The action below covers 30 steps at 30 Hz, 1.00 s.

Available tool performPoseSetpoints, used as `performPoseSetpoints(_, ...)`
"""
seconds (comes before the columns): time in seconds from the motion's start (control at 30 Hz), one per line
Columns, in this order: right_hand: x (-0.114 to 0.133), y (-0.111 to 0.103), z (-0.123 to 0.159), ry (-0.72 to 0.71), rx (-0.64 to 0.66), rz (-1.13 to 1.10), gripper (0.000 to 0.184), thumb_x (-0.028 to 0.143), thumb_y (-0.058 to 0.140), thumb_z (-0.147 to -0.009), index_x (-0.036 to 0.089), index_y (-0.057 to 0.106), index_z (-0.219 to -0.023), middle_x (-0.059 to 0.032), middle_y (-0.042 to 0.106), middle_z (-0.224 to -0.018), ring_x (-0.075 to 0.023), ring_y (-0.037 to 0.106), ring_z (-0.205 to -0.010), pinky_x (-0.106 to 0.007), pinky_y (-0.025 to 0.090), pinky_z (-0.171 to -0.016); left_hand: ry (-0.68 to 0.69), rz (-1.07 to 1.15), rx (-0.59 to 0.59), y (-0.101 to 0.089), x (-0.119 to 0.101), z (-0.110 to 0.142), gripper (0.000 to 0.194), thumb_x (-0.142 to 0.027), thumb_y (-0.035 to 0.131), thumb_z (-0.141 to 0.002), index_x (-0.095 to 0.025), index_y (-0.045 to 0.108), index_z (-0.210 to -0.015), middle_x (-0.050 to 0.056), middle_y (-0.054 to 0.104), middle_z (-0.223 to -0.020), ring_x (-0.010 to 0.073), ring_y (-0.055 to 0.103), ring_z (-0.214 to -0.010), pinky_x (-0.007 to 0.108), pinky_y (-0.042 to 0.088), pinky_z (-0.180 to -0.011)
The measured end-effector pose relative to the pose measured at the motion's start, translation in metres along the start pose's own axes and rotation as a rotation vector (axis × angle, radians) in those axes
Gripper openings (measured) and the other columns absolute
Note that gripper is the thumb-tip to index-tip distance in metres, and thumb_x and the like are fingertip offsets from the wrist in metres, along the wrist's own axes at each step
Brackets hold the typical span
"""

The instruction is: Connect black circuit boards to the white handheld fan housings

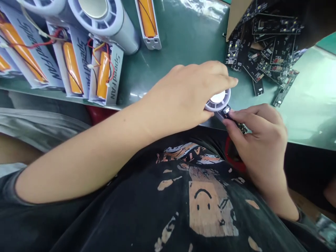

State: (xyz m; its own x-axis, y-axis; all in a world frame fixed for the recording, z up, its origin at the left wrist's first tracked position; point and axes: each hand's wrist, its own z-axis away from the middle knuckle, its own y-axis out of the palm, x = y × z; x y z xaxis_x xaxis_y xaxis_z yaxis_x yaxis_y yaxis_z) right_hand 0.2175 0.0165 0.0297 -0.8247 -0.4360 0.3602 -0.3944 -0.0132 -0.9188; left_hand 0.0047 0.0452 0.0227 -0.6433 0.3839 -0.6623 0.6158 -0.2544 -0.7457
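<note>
Near the table's front edge, my left hand [194, 87] wraps round a grey-white fan unit [217, 104] with a ringed end and a pale round centre. Most of that unit is hidden under my palm and fingers. My right hand [259, 133] pinches a small black circuit board [225, 111] between thumb and forefinger. One end of the board meets the fan unit's lower right side; whether it sits inside cannot be made out. The board's other end shows below my right thumb.
At the right lies a heap of black circuit boards [278, 52] beside a cardboard box flap [236, 15]. Several fan housings [76, 66] with orange batteries and loose wires line the left, under larger fan heads [105, 21]. One open housing [152, 42] lies at top centre on the green table [183, 42].
</note>
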Motion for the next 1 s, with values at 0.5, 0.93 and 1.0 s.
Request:
performPoseSetpoints(0.5,0.002,0.003,0.001,-0.013,-0.038,0.071,0.024,0.03,0.066,-0.087,0.025,0.069,-0.111,-0.0071,0.069,-0.09,-0.0273,0.062,-0.087,-0.045,0.047,-0.082,-0.051,-0.094,0.079,-0.002,-0.004,0.002,0.063,-0.015,0.064,-0.082,-0.03,0.049,-0.142,0.0,0.052,-0.146,0.0275,0.056,-0.127,0.046,0.045,-0.108)
performPoseSetpoints(0.93,0.01,-0.001,-0.013,-0.006,-0.014,0.067,0.006,0.029,0.066,-0.088,0.026,0.072,-0.088,-0.0058,0.067,-0.089,-0.0255,0.062,-0.084,-0.044,0.047,-0.076,-0.032,-0.086,0.074,-0.001,-0.003,0.002,0.064,-0.015,0.066,-0.081,-0.03,0.05,-0.141,-0.002,0.052,-0.146,0.0279,0.059,-0.124,0.045,0.047,-0.106)
performPoseSetpoints(1.0,0.01,-0.001,-0.014,0.001,-0.007,0.054,0.006,0.028,0.067,-0.088,0.025,0.071,-0.085,-0.0056,0.066,-0.088,-0.0247,0.061,-0.083,-0.043,0.047,-0.075,-0.029,-0.031,0.025,0.001,-0.002,0.001,0.06,-0.015,0.068,-0.079,-0.031,0.056,-0.136,-0.002,0.057,-0.142,0.0287,0.061,-0.121,0.044,0.048,-0.105)
